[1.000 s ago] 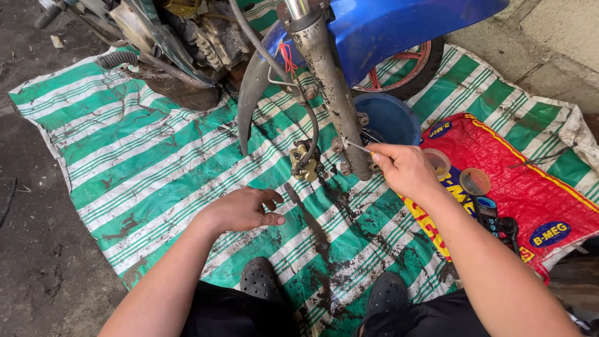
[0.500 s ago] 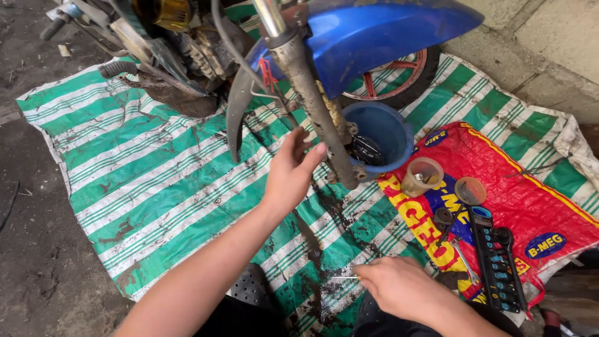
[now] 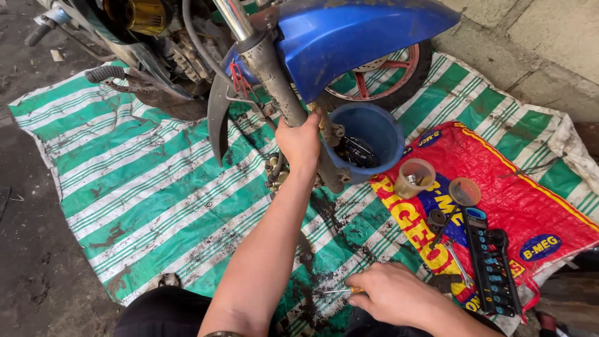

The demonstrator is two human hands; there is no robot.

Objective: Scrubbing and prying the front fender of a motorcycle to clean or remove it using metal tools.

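A motorcycle stands ahead with a blue front fender (image 3: 362,37) and a dirty grey fork leg (image 3: 281,87). My left hand (image 3: 301,140) is wrapped around the lower part of that fork leg, beside a brass-coloured brake part (image 3: 274,171). My right hand (image 3: 390,293) rests low on the striped mat, fingers closed on a thin metal tool with a yellow handle (image 3: 340,290). A blue bucket (image 3: 380,134) with dark parts inside sits right behind the fork.
A green and white striped mat (image 3: 137,181) covers the ground. On a red sack (image 3: 518,200) lie a socket set holder (image 3: 490,262), a wrench (image 3: 458,262) and two small plastic cups (image 3: 415,178). A red-spoked wheel (image 3: 380,84) and concrete wall stand behind.
My left hand rose from the mat to the fork leg and closed around it. My right hand came down from the fork to the mat with the thin tool.
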